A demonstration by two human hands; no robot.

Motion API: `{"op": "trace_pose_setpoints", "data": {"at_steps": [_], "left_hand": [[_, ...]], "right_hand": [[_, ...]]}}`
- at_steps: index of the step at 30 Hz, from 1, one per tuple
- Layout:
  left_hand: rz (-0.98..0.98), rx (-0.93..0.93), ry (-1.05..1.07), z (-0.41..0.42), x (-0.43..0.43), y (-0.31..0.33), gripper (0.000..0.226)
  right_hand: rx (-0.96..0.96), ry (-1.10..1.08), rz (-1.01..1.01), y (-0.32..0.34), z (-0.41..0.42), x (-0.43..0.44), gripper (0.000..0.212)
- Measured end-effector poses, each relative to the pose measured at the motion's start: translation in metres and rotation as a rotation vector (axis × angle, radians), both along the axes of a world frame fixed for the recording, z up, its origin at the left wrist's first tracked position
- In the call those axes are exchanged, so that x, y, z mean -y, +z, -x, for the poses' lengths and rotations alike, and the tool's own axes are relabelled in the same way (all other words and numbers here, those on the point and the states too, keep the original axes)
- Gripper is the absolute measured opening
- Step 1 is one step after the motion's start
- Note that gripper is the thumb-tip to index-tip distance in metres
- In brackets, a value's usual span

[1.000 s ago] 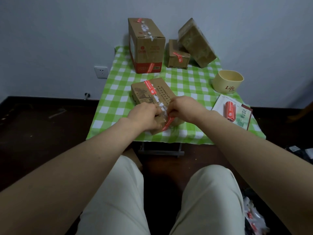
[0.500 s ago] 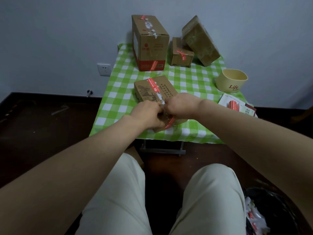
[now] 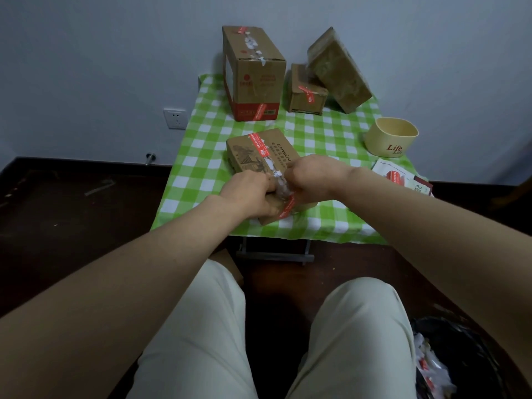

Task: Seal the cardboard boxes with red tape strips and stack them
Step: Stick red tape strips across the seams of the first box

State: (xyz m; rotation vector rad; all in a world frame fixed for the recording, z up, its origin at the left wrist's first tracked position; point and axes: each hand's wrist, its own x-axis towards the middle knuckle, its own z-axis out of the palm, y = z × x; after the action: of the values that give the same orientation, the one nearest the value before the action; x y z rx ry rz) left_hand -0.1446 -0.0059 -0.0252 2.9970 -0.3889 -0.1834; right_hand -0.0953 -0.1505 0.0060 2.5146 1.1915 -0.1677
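Both forearms reach fwd over the knees & converge, wrists about level, knuckles up. L hand (image 3: 250, 194) & R hand (image 3: 313, 180) sit nearly fist to fist, fingers curled tight, both pinching the red tape strip (image 3: 259, 144) at a ragged white patch (image 3: 279, 182). Fingertips are hidden under the knuckles, L thumb lying along the box top.

Small table w/ green-and-white checked cloth (image 3: 201, 156) is under the grip. Tall upright cardboard box w/ red base band (image 3: 256, 79) stands well beyond the grip, at the wall, red tape on top & front. Brown plastic-wrapped box (image 3: 338, 70) is beyond & right of it, tilted, leaning on the wall. Flat printed cardboard box (image 3: 282, 148) lies directly under both hands, near the table's front edge; the strip runs lengthwise along its top & down the near end. Small cardboard box w/ red tape strip (image 3: 306, 93) sits betw. the tall & the wrapped one, touching the latter. Cream round bowl marked "Life" (image 3: 385, 145) is right of the grip, apart. White leaflet (image 3: 383, 168) lies just right of the R wrist, a red roll (image 3: 395, 177) on it.
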Motion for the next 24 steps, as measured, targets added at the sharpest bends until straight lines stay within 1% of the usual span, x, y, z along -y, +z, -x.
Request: {"op": "trace_pose_setpoints", "data": {"at_steps": [2, 3, 6, 9, 12, 19, 24], "left_hand": [[-0.01, -0.009, 0.006, -0.0009, 0.0001, -0.0002, 0.05], [-0.01, -0.013, 0.012, -0.0012, 0.0002, -0.0002, 0.05], [-0.001, -0.019, 0.018, -0.0011, 0.0003, 0.0, 0.053], [-0.01, -0.009, 0.011, -0.0008, 0.0004, 0.0003, 0.054], [-0.013, -0.013, 0.011, -0.0008, 0.0007, -0.0003, 0.053], [-0.019, -0.004, 0.008, -0.0007, 0.0016, 0.0007, 0.053], [-0.029, -0.004, 0.002, -0.0004, 0.0016, 0.001, 0.054]], "right_hand": [[-0.093, -0.084, -0.123, 0.0026, -0.0017, 0.0051, 0.04], [-0.124, -0.102, -0.153, 0.0032, -0.0026, 0.0065, 0.041], [-0.126, -0.078, -0.076, 0.0005, -0.0056, 0.0075, 0.028], [-0.117, -0.078, -0.039, -0.0005, -0.0064, 0.007, 0.024], [-0.114, -0.095, -0.053, -0.0006, -0.0058, 0.0073, 0.023], [-0.107, -0.111, 0.018, -0.0001, -0.0048, 0.0013, 0.024], [-0.104, -0.112, 0.01, 0.0037, -0.0041, 0.0006, 0.025]]}}
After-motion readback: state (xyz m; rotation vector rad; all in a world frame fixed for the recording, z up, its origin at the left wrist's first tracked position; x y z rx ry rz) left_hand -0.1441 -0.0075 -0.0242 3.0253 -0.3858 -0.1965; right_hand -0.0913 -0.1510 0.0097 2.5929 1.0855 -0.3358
